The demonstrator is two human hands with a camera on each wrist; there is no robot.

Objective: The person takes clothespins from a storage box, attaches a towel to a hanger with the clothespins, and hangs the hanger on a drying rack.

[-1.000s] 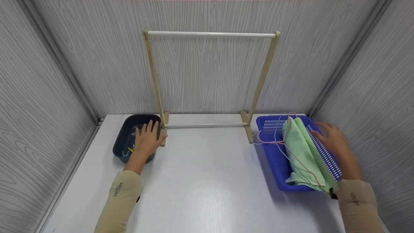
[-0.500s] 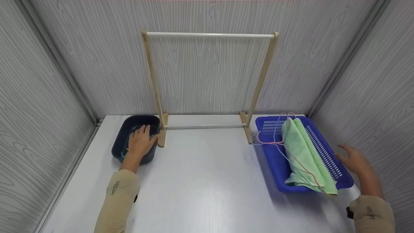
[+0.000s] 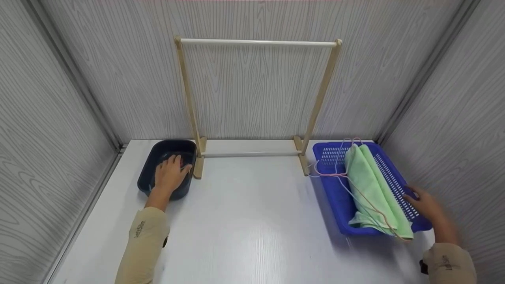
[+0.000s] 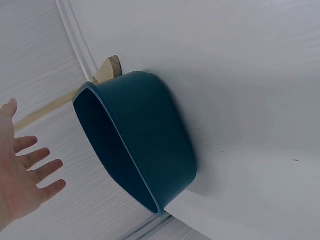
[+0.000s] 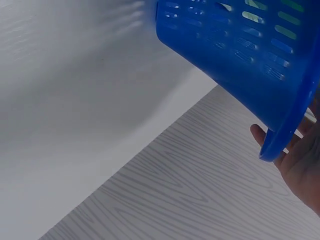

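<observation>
Left fingers (image 4: 47, 171) above teal bin (image 4: 150, 130).

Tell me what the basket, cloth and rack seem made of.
Basket: likely plastic, slightly glossy, with slotted walls. Cloth: apparently fabric, matte, softly creased. Rack: probably wooden uprights, matte tan; its glossy white bar could be plastic or painted metal.

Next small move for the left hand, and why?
I'd probably lower the left hand into the dark teal bin. The head view shows it over the bin's opening; the left wrist view shows its fingers spread, holding nothing and apart from the bin. I can't make out the contents well.
</observation>
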